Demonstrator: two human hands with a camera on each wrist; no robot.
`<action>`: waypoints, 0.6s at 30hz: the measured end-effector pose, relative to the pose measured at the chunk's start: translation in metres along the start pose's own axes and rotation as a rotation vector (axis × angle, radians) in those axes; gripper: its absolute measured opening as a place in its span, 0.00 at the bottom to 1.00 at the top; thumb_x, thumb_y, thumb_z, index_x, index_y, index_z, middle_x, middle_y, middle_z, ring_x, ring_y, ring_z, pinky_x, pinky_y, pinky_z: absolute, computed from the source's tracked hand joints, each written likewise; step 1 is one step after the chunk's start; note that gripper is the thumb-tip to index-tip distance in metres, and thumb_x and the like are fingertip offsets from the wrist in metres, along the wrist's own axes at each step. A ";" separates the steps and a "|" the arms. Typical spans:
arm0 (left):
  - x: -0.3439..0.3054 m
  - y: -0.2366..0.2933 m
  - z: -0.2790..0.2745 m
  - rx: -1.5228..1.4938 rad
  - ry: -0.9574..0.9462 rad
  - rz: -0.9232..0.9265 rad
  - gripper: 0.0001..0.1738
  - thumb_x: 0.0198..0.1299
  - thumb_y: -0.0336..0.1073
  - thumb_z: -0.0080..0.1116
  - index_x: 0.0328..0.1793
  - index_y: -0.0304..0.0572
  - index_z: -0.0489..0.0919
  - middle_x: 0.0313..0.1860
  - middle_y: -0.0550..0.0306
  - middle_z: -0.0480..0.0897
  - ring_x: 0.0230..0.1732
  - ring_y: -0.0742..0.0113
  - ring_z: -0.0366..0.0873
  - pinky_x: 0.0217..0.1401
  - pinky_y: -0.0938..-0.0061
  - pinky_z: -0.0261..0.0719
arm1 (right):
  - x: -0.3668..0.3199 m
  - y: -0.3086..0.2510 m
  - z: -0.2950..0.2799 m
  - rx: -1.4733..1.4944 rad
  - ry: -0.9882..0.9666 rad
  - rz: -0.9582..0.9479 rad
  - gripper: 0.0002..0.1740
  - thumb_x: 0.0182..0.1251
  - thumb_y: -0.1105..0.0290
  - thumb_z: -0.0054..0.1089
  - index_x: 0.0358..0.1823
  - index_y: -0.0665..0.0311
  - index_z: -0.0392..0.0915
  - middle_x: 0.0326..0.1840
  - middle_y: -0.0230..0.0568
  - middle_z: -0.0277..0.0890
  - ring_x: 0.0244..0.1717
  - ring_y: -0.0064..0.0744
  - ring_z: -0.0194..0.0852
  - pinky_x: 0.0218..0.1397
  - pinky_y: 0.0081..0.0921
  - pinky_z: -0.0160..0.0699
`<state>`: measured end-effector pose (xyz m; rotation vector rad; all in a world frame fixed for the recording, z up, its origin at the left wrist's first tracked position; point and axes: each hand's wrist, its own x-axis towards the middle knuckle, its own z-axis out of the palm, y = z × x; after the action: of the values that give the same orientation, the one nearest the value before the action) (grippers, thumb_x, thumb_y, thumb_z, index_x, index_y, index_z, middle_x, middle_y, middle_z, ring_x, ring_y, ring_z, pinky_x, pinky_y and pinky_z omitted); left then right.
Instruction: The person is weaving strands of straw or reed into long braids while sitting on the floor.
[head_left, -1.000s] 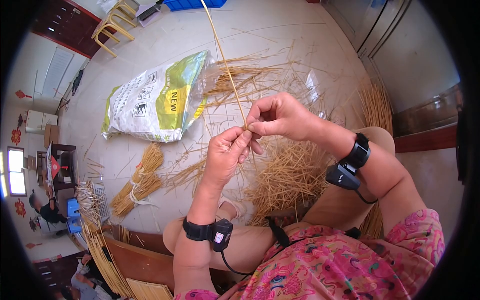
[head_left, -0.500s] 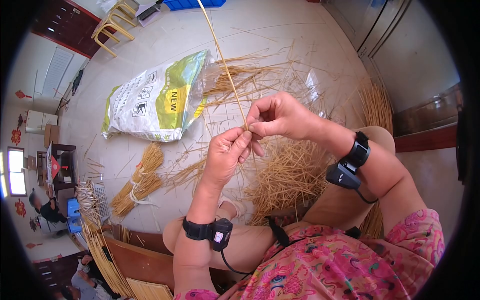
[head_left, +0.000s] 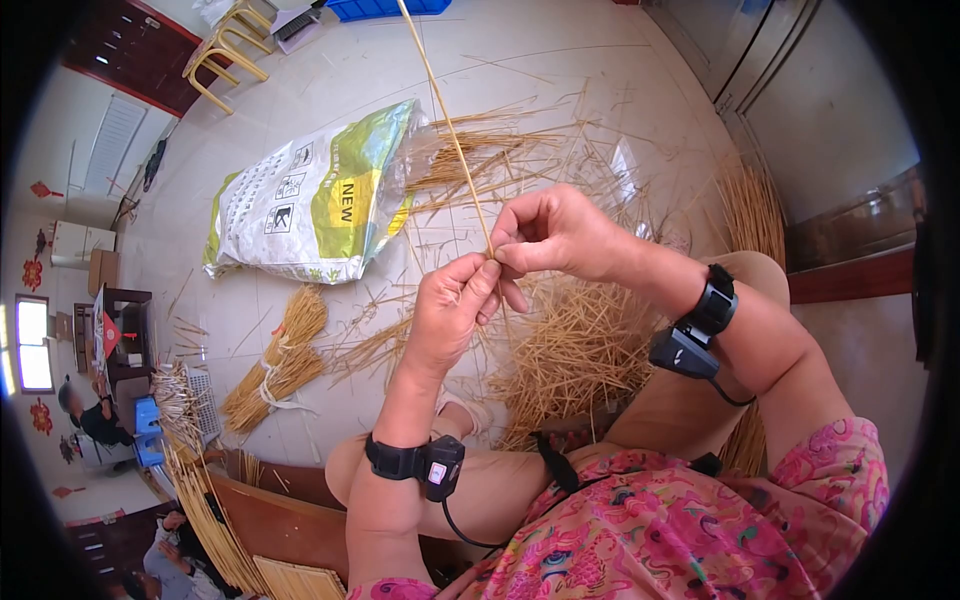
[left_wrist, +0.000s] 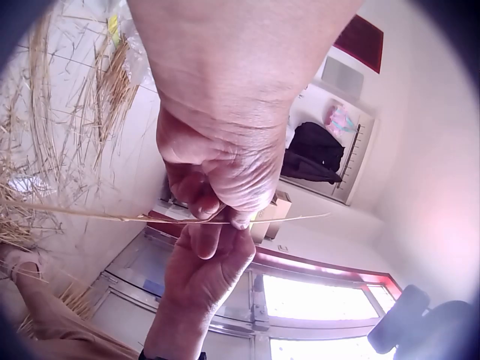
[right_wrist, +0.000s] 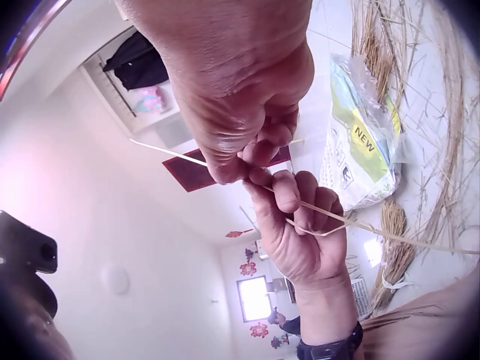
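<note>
A long thin straw stalk (head_left: pixel 450 130) rises from between the two hands toward the far side of the room. My left hand (head_left: pixel 447 310) pinches it between thumb and forefinger, the other fingers curled below. Thumb and forefinger of my right hand (head_left: pixel 560 238) pinch the same spot, right against the left fingertips. In the right wrist view a bent length of straw (right_wrist: pixel 322 234) crosses the left palm below the fingers. A thin end of the stalk (left_wrist: pixel 300 217) sticks out past the fingertips in the left wrist view.
Loose straw (head_left: pixel 575 365) lies heaped on the floor by the feet. Beyond the hands is a white and green plastic sack (head_left: pixel 300 205) with straw at its mouth. Tied straw bundles (head_left: pixel 280 360) lie to the left. More straw stands by the metal door (head_left: pixel 755 210).
The upper end of the stalk has tipped slightly to the left. Both hands keep their pinch at almost the same place.
</note>
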<state>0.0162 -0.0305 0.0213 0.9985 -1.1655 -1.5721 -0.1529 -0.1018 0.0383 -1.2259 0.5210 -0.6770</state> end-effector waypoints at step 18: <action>0.004 -0.008 -0.003 0.048 0.001 -0.013 0.16 0.70 0.41 0.42 0.36 0.38 0.76 0.25 0.54 0.81 0.19 0.84 0.58 0.22 0.89 0.56 | 0.000 0.008 0.005 0.141 -0.003 0.054 0.02 0.56 0.80 0.51 0.28 0.72 0.69 0.22 0.38 0.72 0.17 0.27 0.75 0.24 0.22 0.75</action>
<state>0.0166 -0.0343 0.0121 1.0401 -1.2035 -1.5603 -0.1480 -0.0964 0.0322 -1.0772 0.4935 -0.6553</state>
